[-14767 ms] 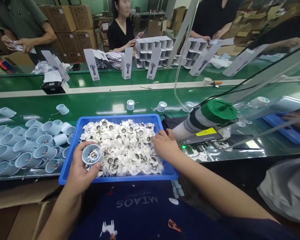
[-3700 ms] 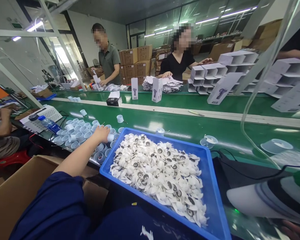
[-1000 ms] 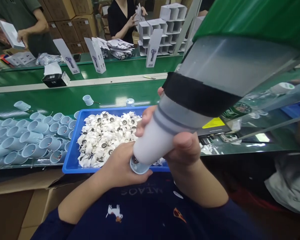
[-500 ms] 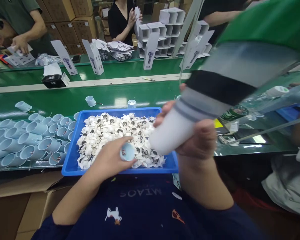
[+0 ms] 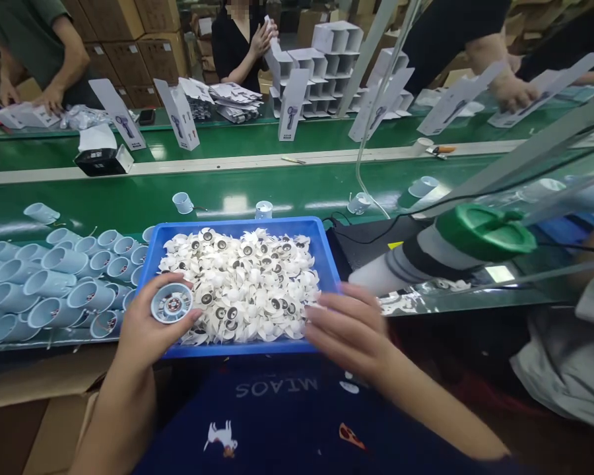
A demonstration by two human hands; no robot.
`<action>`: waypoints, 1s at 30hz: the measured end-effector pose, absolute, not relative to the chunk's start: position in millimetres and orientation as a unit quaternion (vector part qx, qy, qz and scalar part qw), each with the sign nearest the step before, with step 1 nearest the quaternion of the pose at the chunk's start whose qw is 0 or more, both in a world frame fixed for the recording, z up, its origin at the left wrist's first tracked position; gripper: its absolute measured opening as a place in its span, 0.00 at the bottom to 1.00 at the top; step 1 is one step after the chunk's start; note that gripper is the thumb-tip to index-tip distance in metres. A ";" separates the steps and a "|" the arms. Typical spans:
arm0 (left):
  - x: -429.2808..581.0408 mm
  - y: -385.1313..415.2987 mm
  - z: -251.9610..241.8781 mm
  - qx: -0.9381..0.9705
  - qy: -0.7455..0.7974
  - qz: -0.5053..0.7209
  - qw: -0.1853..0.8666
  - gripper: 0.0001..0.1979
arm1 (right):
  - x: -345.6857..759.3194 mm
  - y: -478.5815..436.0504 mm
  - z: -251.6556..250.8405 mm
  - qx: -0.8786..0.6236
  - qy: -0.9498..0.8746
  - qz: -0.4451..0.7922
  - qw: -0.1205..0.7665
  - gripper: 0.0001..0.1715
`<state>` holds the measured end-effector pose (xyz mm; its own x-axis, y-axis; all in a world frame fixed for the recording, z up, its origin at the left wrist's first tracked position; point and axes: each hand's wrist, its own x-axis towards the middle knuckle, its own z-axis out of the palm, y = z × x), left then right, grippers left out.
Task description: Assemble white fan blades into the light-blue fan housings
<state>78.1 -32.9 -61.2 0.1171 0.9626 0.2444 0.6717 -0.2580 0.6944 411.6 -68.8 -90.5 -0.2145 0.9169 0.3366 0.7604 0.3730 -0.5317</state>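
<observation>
My left hand [image 5: 141, 330] grips a pale blue round housing [image 5: 171, 303] with its open end facing me, over the near left corner of a blue tray [image 5: 329, 260]. The tray is heaped with white fan impellers [image 5: 242, 284]. My right hand [image 5: 349, 326] hovers at the tray's near right corner with fingers spread and nothing in it. A grey and white tool with a green cap [image 5: 445, 247] lies on the bench to the right of the tray.
Several pale blue housings [image 5: 54, 277] lie piled left of the tray. More housings [image 5: 263, 209] stand on the green conveyor [image 5: 277, 188] behind. White cartons [image 5: 290, 105] stand on the far belt, where other people fold boxes. A cardboard box [image 5: 39, 402] sits at my lower left.
My right hand has put the green-capped tool down on the bench and come back empty to the tray. My left hand has turned the housing and shifted it left.
</observation>
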 end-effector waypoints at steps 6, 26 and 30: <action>75.5 -32.8 -61.0 0.708 0.583 0.341 0.208 0.26 | 378.2 0.3 -97.9 -0.448 -0.889 0.091 -0.012 0.13; 85.7 -27.0 -65.6 0.703 0.585 0.338 0.221 0.24 | 371.1 -7.8 -75.0 -0.636 -0.713 0.289 0.057 0.08; 93.3 -34.3 -69.1 0.737 0.502 0.349 0.287 0.27 | 387.8 -24.2 -64.6 -0.509 -0.673 0.489 0.220 0.20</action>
